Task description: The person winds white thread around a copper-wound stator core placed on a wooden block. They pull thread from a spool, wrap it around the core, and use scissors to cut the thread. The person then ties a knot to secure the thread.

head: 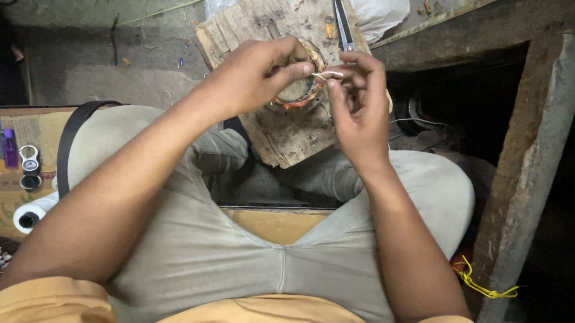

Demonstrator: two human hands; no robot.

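We see a round stator (300, 92) with copper-coloured windings, lying flat on a worn wooden board (283, 139) that rests across the knees. Much of the ring is hidden under our hands; only its orange-brown rim and a pale centre show. A short white sleeve (329, 75) sits at its upper right edge, lying roughly level, just above the rim. Whether it touches the windings we cannot tell.

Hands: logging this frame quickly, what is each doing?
Left hand: closed, gripping the round coil.
Right hand: closed, pinching a thin white strip.
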